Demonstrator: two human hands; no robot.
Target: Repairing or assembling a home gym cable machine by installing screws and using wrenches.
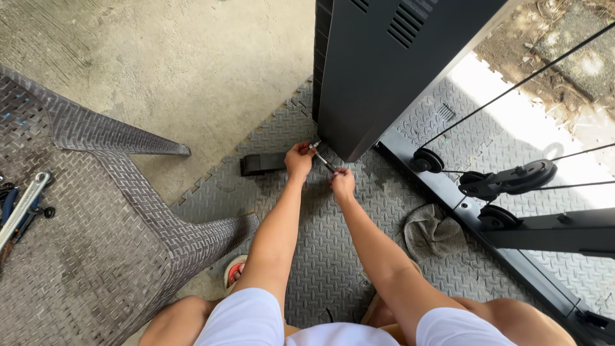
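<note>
Both my arms reach down to the bottom corner of a tall black metal machine housing [378, 70]. My left hand [298, 160] is closed around the upper end of a slim metal tool [322, 159] right at the housing's lower edge. My right hand [343, 183] grips the lower end of the same tool. The tool slants from the housing corner down toward my right hand. Its tip at the housing is hidden by my left fingers.
A grey woven plastic chair [96, 224] stands at the left with a wrench [24, 205] and other tools on its seat. Grey interlocking floor mats [333, 256] lie underfoot. A rag [432, 230], black pulleys [512, 179] with cables, and a frame rail are at the right.
</note>
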